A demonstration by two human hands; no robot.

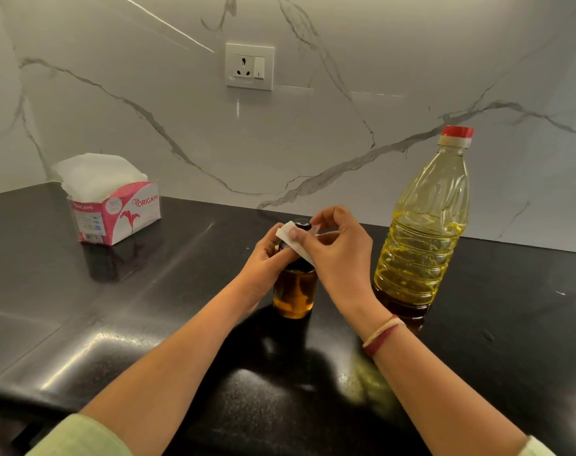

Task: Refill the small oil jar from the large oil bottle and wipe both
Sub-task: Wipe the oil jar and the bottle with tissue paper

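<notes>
Two hands meet over the small oil jar (295, 292), which stands upright at the middle of the glossy, speckled black stone counter (82, 324). The jar is round, clear glass with amber oil in its lower body and a dark neck and cap. The left hand (265, 258) curls round the neck from the left side. The right hand (341, 255) pinches a folded white tissue (285, 232) against the dark top, thumb lying across the soft paper and forefinger bent over the cap.

Just beside the right wrist, the large oil bottle (421, 232) stands upright: ribbed clear plastic, a red screw cap on, yellow oil filling most of it. A red and cream thread band (382, 335) circles that wrist.

Well apart to the left sits a pink and white cardboard tissue box (115, 215) with a puffy white stack rising from its open top. Behind, the smooth grey-veined marble wall (411, 60) carries a white plastic socket (249, 66).
</notes>
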